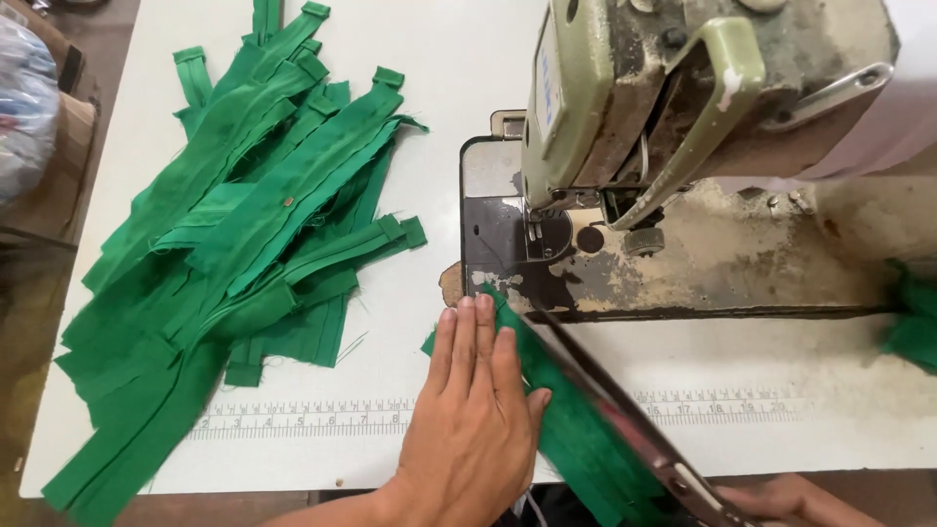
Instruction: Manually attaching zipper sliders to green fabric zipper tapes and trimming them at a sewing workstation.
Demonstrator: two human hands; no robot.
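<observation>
My left hand (476, 410) lies flat, fingers together, pressing a green fabric strip (576, 439) onto the white table just in front of the sewing machine's needle plate (508, 244). My right hand (795, 503) is at the bottom right edge, mostly out of view, gripping long scissors (625, 415) whose blades run diagonally up-left over the strip toward my left fingertips. The worn green sewing machine head (673, 88) stands above the plate.
A large pile of green fabric strips (244, 234) covers the table's left side. A printed ruler (303, 418) runs along the table's front edge. More green cloth (917, 322) sits at the right edge. Bags lie on the floor at far left.
</observation>
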